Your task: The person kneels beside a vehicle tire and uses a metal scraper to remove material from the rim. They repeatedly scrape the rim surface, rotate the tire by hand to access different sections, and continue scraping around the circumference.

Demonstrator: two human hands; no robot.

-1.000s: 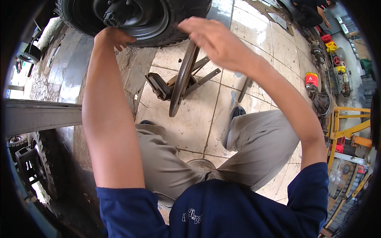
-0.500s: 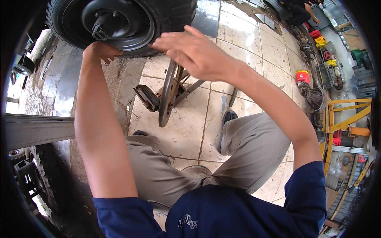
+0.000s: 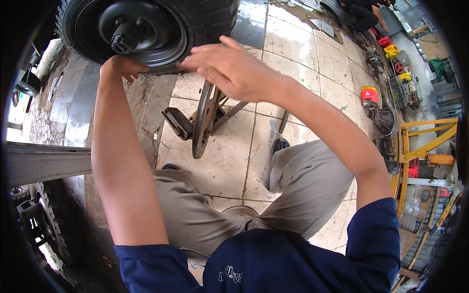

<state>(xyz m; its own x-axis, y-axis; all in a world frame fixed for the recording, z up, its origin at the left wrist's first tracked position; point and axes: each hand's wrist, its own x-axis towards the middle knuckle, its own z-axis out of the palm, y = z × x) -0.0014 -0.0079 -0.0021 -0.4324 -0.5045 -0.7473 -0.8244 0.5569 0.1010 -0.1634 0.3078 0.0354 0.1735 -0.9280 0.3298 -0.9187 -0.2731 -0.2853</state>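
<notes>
A large black tire [image 3: 209,29] on a dark metal wheel rim [image 3: 161,51] stands upright at the top, with a hub [image 3: 122,41] and studs at its centre. My left hand [image 3: 121,67] is bent at the wrist against the tire's lower edge. Its loosely curled fingers show only in part, and I see nothing in them. My right hand [image 3: 234,68] is open, its fingers stretched toward the tire's lower right side; whether the fingertips touch rubber I cannot tell. Below that hand stands a rusty curved metal stand [image 3: 202,122] with a dark pedal-like block [image 3: 178,123] beside it.
A light tiled floor [image 3: 229,166] lies under my feet. Along the right are a red can [image 3: 370,94], an axle [image 3: 386,119] and a yellow metal frame [image 3: 406,141]. Another tire [image 3: 61,219] is at lower left, below a grey beam [image 3: 49,161]. Another person [image 3: 364,14] crouches at upper right.
My right hand has shifted slightly left and a little lower against the tire. My left hand keeps nearly the same place; the view itself has moved slightly.
</notes>
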